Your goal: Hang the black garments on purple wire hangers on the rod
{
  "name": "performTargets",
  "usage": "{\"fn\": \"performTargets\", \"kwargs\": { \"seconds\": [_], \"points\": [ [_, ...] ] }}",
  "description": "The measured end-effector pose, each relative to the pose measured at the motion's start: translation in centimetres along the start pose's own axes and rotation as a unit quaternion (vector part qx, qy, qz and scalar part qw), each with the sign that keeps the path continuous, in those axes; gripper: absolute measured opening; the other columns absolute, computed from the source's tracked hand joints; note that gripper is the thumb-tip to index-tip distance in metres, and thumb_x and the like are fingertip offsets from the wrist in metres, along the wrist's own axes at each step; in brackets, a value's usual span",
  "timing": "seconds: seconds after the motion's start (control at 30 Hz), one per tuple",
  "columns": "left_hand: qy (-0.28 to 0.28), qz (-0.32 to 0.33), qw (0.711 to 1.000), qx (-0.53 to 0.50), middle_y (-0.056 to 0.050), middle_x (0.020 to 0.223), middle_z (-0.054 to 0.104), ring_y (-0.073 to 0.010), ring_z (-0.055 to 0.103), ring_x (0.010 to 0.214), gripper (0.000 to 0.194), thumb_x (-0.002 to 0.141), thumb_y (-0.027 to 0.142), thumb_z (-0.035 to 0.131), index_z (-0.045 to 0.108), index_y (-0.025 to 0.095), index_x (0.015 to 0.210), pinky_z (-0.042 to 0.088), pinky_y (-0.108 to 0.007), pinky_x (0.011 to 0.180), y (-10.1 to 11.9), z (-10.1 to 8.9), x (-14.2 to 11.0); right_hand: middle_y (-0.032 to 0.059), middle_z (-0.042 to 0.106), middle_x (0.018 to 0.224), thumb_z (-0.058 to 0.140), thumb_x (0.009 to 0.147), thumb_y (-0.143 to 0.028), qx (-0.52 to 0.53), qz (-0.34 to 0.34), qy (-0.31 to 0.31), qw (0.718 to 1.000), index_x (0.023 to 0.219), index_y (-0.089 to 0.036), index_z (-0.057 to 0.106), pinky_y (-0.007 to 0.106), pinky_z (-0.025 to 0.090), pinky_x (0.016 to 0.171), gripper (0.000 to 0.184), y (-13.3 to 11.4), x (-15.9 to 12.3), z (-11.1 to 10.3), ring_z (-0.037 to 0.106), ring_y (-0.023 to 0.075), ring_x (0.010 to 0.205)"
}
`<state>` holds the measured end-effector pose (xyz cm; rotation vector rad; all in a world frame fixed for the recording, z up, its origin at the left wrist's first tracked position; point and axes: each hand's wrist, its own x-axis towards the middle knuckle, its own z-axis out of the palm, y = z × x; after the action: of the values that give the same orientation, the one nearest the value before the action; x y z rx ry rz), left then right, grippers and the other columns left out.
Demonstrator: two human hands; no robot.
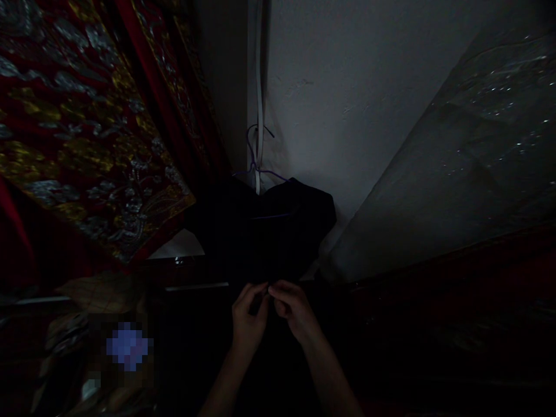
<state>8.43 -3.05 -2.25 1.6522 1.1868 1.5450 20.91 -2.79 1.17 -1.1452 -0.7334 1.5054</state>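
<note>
Dim pale wall (347,116) takes up most of the back here, and honestly the lighting is rough. Big red fabric with gold and silver decoration (87,133) hangs over on the left, and a greyish sheet with shiny specks (490,145) covers the right side. Middle of it all is a dark garment (260,249), hanging right in front of the person against the wall, on a thin purplish hanger (252,156) whose hook sits by a white cord (259,87). So getting it on the hanger and up looks done, far as I can see. Left hand (249,313) and right hand (295,307) meet low at its front, fingertips just about touching, each bent into a pinch shape. Can't tell if either is really clamped on cloth or some small bit, it's too dark. My guess is they're mid-way through some fiddly detail there, so that part's unfinished; how much more is left, no clue.
</note>
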Motion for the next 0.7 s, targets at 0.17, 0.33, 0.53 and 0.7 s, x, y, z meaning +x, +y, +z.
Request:
{"fn": "performTargets", "kwargs": {
  "seconds": [0.17,0.33,0.53,0.7],
  "points": [
    [-0.005,-0.005,1.0,-0.008,-0.004,0.088,0.071,-0.0182,0.069,0.082,0.015,0.088,0.019,0.064,0.074,0.021,0.099,0.056,-0.028,0.072,0.0,0.1,0.0,-0.0078,0.043,0.042,0.083,0.063,-0.046,-0.032,-0.016,0.01,0.999,0.068,-0.016,0.065,0.022,0.018,0.042,0.035,0.0,0.0,-0.1,0.032,0.0054,0.039],
    [-0.006,-0.003,1.0,-0.002,-0.004,0.087,0.071,-0.0182,0.068,0.081,0.013,0.088,0.02,0.064,0.074,0.021,0.096,0.054,-0.027,0.071,-0.1,0.1,0.2,-0.0088,0.042,0.043,0.082,0.065,-0.056,-0.058,-0.044,0.024,0.997,0.07,-0.016,0.063,0.022,0.019,0.041,0.044,0.2,0.0,0.0,0.031,0.0051,0.038],
    [-0.017,-0.007,1.0,-0.001,-0.004,0.089,0.07,-0.018,0.068,0.083,0.014,0.089,0.018,0.062,0.073,0.021,0.098,0.054,-0.028,0.074,-0.6,0.2,0.0,-0.0093,0.037,0.039,0.072,0.077,-0.056,-0.019,-0.039,-0.037,0.998,0.068,-0.016,0.062,0.022,0.016,0.039,0.042,0.5,0.0,-0.2,0.026,0.0045,0.035],
    [-0.009,0.0,1.0,0.008,-0.003,0.09,0.069,-0.0174,0.068,0.085,0.016,0.088,0.016,0.062,0.071,0.021,0.1,0.054,-0.027,0.075,-1.0,0.4,-0.4,-0.0086,0.038,0.038,0.072,0.074,-0.048,0.013,-0.008,-0.046,0.999,0.067,-0.015,0.065,0.023,0.014,0.04,0.034,0.2,0.1,-0.2,0.025,0.0044,0.034]
  ]
}}
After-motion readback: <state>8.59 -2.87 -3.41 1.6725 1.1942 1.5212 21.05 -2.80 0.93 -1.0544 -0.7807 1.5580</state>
